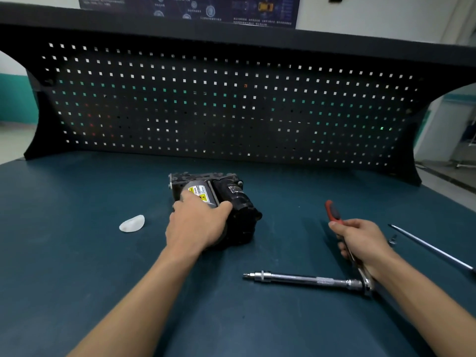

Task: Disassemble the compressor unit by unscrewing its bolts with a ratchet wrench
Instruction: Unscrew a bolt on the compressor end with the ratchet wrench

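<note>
Both hands gripping, compressor at centre frame.
My left hand (198,224) curls over the compressor unit (239,202) at centre of the surface (77,240); my right hand (362,243), at right, grips the ratchet wrench (333,212), its extension bar (304,279) lying flat toward lower centre.

This was a workshop. A black perforated pegboard (231,104) backed a blue-topped workbench (77,228) where a ratchet wrench (334,212) rested, and a car-diagram poster (190,9) hung on the wall behind.
</note>
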Available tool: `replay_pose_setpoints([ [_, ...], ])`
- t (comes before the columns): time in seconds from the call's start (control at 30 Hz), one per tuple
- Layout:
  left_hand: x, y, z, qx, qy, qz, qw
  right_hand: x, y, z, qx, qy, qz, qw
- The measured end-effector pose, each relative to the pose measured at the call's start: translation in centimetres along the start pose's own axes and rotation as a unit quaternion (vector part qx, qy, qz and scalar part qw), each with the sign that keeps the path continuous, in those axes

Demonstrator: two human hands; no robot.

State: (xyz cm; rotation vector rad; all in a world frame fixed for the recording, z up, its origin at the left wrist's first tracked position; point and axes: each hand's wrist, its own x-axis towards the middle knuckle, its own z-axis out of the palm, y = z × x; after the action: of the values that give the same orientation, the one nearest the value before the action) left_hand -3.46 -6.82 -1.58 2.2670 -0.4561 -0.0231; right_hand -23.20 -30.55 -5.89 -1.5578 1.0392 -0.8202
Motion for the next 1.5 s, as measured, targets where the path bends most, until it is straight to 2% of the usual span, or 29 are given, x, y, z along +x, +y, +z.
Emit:
replay_pose_setpoints([
  [0.13, 0.6, -1.3, -1.6, -0.080, -0.039, 0.040, 0.995, 0.0, -0.1, -0.2, 0.005, 0.001, -0.002, 1.000],
  [0.2, 2.1, -3.0, -2.9, -0.129, -0.110, 0.092, 0.981, -0.1, -0.3, -0.2, 0.009, 0.002, -0.002, 1.000],
  [0.27, 3.7, -4.6, -4.5, -0.164, -0.213, 0.133, 0.954, -0.2, -0.5, -0.4, 0.012, 0.004, -0.004, 1.000],
  [0.37, 6.2, -5.2, -6.4, -0.139, -0.338, 0.191, 0.911, -0.2, -0.7, -0.8, 0.009, 0.010, -0.008, 1.000],
  [0.47, 8.7, -4.4, -8.2, -0.058, -0.404, 0.206, 0.889, -0.2, -0.8, -0.9, 0.007, 0.009, -0.009, 1.000],
  [0.5, 9.3, -3.8, -8.9, -0.010, -0.404, 0.214, 0.890, -0.2, -0.7, -0.9, 0.006, 0.008, -0.011, 1.000],
  [0.57, 10.3, -2.4, -10.3, 0.123, -0.354, 0.230, 0.898, -0.3, -0.7, -0.8, 0.003, 0.007, -0.014, 1.000],
  [0.63, 10.8, -0.4, -11.0, 0.290, -0.258, 0.225, 0.894, -0.3, -0.7, -0.8, -0.002, 0.008, -0.016, 1.000],
  [0.7, 10.4, 1.6, -10.7, 0.430, -0.139, 0.223, 0.864, -0.2, -0.7, -0.7, -0.005, 0.010, -0.015, 1.000],
  [0.73, 9.7, 2.4, -10.1, 0.457, -0.081, 0.230, 0.855, -0.2, -0.6, -0.7, -0.005, 0.010, -0.016, 1.000],
  [0.8, 7.9, 3.6, -7.9, 0.392, -0.013, 0.272, 0.879, -0.1, -0.5, -0.7, -0.008, 0.008, -0.019, 1.000],
  [0.83, 6.8, 4.1, -6.5, 0.322, -0.010, 0.296, 0.899, 0.0, -0.4, -0.7, -0.010, 0.008, -0.022, 1.000],
  [0.9, 5.3, 5.1, -3.9, 0.231, -0.068, 0.294, 0.925, 0.2, -0.2, -0.8, -0.014, 0.012, -0.025, 1.000],
  [1.0, 4.4, 6.4, -0.6, 0.280, -0.144, 0.220, 0.923, 0.4, -0.1, -0.6, -0.019, 0.013, -0.023, 0.999],
  [1.13, 4.5, 7.4, 3.3, 0.329, -0.133, 0.165, 0.920, 0.5, 0.1, -0.7, -0.016, 0.015, -0.018, 1.000],
  [1.2, 4.8, 7.5, 4.2, 0.340, -0.123, 0.168, 0.917, 0.5, 0.0, -0.7, -0.013, 0.017, -0.017, 1.000],
  [1.37, 3.6, 6.7, 3.0, 0.335, -0.150, 0.226, 0.902, 0.2, -0.6, -0.9, 0.004, 0.024, -0.024, 0.999],
  [1.43, 2.3, 5.8, 1.6, 0.325, -0.174, 0.293, 0.882, 0.0, -1.1, -1.2, 0.019, 0.026, -0.032, 0.999],
  [1.5, 1.3, 4.6, -0.3, 0.311, -0.236, 0.353, 0.850, -0.3, -1.4, -1.6, 0.035, 0.027, -0.040, 0.998],
])
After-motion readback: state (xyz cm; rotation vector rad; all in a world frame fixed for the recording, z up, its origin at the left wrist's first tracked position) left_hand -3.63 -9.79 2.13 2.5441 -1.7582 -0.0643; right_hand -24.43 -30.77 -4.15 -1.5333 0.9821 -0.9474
